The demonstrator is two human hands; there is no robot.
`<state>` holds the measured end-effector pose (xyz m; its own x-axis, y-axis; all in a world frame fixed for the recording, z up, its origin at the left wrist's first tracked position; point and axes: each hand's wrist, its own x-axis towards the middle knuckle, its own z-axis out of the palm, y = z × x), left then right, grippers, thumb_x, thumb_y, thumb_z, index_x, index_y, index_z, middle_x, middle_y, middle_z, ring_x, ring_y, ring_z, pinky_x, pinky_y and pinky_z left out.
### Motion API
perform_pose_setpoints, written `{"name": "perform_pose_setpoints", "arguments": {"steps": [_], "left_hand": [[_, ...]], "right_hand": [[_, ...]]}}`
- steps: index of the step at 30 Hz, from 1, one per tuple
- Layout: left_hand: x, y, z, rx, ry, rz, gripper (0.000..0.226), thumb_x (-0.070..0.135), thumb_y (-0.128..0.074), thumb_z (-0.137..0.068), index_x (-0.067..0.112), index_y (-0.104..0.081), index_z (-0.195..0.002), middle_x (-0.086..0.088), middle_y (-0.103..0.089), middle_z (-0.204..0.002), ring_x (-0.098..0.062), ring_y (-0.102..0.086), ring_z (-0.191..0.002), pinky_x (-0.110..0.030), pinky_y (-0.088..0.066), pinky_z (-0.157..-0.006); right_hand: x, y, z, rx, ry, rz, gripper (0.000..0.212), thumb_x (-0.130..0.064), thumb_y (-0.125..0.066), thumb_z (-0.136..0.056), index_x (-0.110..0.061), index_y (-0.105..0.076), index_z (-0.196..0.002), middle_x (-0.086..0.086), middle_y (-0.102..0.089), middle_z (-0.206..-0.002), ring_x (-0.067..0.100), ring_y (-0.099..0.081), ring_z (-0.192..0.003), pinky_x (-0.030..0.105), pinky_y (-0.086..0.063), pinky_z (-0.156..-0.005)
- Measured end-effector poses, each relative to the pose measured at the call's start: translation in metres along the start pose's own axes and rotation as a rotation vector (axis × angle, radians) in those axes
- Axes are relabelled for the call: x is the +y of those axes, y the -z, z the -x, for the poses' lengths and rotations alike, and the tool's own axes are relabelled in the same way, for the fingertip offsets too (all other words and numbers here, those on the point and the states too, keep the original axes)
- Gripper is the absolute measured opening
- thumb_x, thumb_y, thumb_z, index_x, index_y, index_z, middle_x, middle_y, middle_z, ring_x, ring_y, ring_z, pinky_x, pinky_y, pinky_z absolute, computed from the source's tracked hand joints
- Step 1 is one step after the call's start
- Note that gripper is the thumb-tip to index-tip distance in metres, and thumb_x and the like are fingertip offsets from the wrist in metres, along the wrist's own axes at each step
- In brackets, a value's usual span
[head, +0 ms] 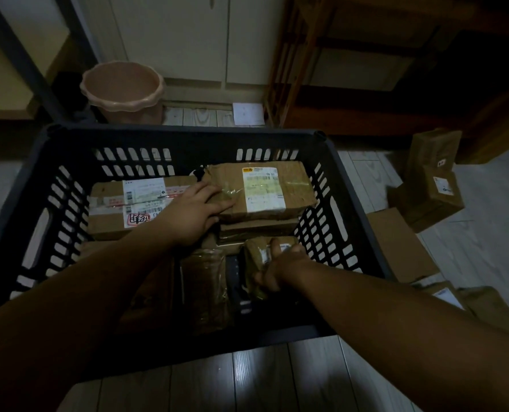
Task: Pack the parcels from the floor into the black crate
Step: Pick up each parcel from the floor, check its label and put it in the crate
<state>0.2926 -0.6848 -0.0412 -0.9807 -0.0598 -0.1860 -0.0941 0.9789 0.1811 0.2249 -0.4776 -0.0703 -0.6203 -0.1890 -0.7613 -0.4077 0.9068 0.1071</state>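
Note:
The black slotted crate [188,138] stands on the floor in front of me and holds several taped cardboard parcels. My left hand [195,211] reaches in and lies with straight fingers on the left end of a large labelled parcel [265,188] at the back right, which sits atop another box. A flat parcel with white labels [128,203] lies at the back left. My right hand [280,266] grips a small taped parcel [256,257] near the crate's right wall. A dark wrapped parcel [205,289] lies at the front middle.
Several more cardboard parcels [428,188] lie on the floor to the right of the crate, some stacked. A pink plastic bin [122,90] stands behind the crate by white cabinet doors. Wooden furniture [366,69] rises at the back right. Pale floorboards [247,379] lie in front.

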Motion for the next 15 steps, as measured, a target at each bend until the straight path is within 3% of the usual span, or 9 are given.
{"name": "perform_pose_setpoints", "arguments": {"steps": [7, 12, 15], "left_hand": [[-0.004, -0.003, -0.004, -0.032, -0.009, 0.018, 0.053, 0.038, -0.04, -0.096, 0.046, -0.019, -0.144, 0.002, -0.01, -0.157, -0.025, 0.0, -0.143, -0.051, -0.014, -0.116], [-0.006, -0.006, -0.006, -0.002, -0.006, 0.049, 0.052, 0.039, -0.043, -0.095, 0.046, -0.024, -0.143, 0.002, -0.013, -0.156, -0.026, -0.002, -0.143, -0.051, -0.012, -0.116], [-0.005, -0.006, -0.005, 0.007, -0.003, 0.043, 0.051, 0.038, -0.043, -0.095, 0.044, -0.026, -0.143, 0.001, -0.014, -0.156, -0.026, -0.002, -0.143, -0.048, -0.01, -0.115]], "right_hand": [[-0.011, -0.014, -0.02, -0.054, -0.019, 0.033, 0.111, -0.069, -0.054, -0.077, -0.032, 0.026, -0.144, 0.036, 0.013, -0.147, 0.058, -0.015, -0.133, 0.061, -0.026, -0.107], [-0.014, -0.022, -0.019, -0.123, 0.002, 0.166, 0.131, -0.072, -0.066, -0.066, -0.033, 0.036, -0.138, 0.033, 0.031, -0.144, 0.062, -0.007, -0.134, 0.068, -0.02, -0.107], [-0.012, -0.021, -0.014, -0.16, 0.011, 0.256, 0.13, -0.057, -0.071, -0.073, -0.027, 0.038, -0.137, 0.04, 0.024, -0.144, 0.06, -0.011, -0.134, 0.064, -0.025, -0.108]]}}
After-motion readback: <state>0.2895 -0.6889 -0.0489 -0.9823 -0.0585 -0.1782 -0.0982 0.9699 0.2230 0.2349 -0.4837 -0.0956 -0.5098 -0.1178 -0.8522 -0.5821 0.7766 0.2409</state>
